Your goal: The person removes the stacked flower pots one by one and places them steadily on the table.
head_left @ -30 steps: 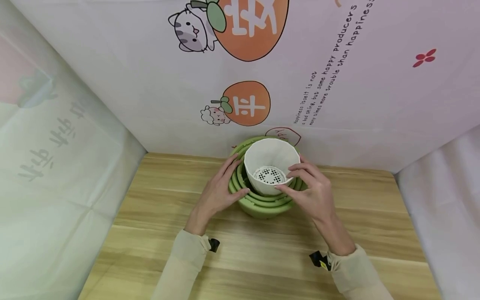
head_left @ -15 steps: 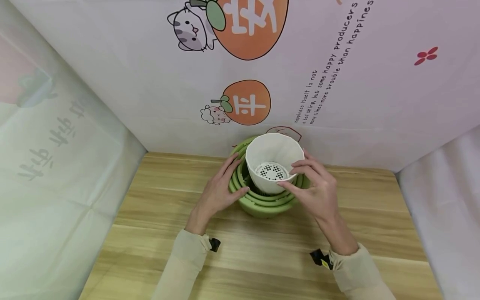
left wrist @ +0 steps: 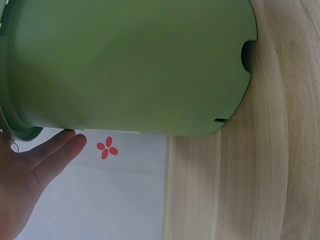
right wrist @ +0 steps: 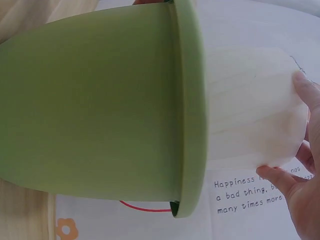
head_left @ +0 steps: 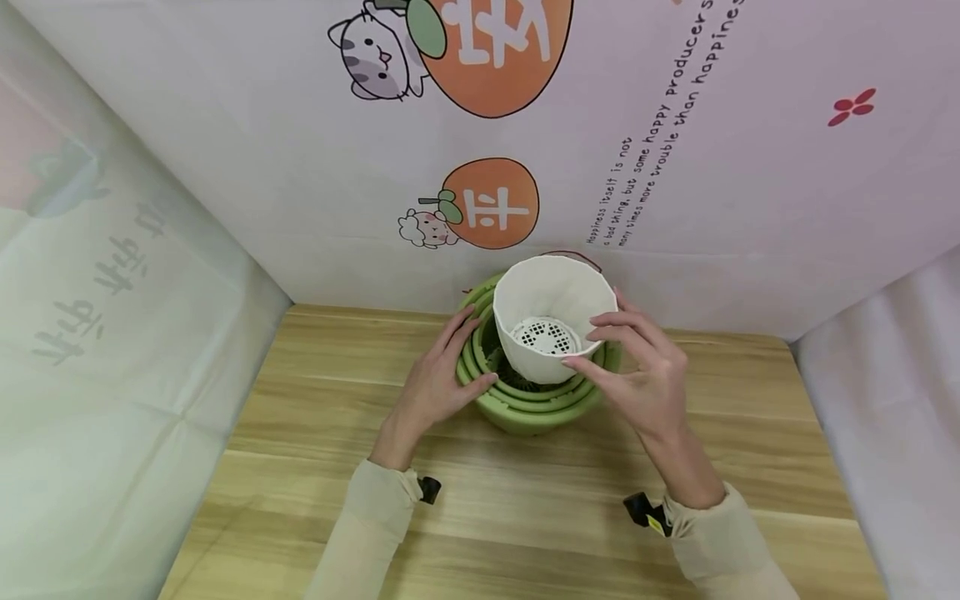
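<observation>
A white plant pot (head_left: 553,287) with a perforated base stands partly out of a stack of nested green plant pots (head_left: 525,421). My right hand (head_left: 647,367) pinches the white pot's rim at its right side, thumb outside and fingers over the edge. In the right wrist view the white pot (right wrist: 255,110) juts well beyond the rim of the outer green pot (right wrist: 100,105). My left hand (head_left: 435,383) spans the left rim of the green stack, fingers and thumb spread. The left wrist view shows the outer green pot (left wrist: 135,65) with a notch at its base.
The stack stands on a wooden table (head_left: 480,533) at its back edge, close to a printed white cloth backdrop (head_left: 315,208). Another white cloth (head_left: 97,333) hangs on the left, and one (head_left: 900,400) on the right.
My right hand has raised the white pot and shifted it slightly right, showing more of the green pots' dark inside. The left hand has stayed on the green rim.
</observation>
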`<state>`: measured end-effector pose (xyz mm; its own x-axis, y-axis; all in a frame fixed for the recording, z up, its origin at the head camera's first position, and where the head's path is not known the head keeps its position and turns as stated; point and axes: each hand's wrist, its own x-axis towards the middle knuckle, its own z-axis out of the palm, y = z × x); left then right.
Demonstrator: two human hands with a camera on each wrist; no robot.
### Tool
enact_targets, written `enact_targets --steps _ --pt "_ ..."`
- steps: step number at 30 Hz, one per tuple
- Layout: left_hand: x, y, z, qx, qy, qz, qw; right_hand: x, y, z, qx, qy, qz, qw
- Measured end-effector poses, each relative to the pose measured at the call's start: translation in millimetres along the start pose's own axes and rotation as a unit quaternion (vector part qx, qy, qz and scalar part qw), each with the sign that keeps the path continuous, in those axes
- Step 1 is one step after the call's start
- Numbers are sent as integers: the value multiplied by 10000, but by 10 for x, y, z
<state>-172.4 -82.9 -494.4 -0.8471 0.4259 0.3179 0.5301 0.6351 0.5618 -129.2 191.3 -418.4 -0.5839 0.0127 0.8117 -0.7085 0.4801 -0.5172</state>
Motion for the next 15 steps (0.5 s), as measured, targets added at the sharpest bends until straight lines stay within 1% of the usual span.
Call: enact_targets --steps 4,10,15 --pt "-12 -2 -2 -7 11 8 10000 27 -41 -15 -8 77 21 10000" --pt "-25 -18 10 -33 24 10 10000 65 -93 -41 -182 134 -10 9997" --pt "-2 -31 12 -92 86 88 9999 133 -173 -70 -208 297 -24 9993"
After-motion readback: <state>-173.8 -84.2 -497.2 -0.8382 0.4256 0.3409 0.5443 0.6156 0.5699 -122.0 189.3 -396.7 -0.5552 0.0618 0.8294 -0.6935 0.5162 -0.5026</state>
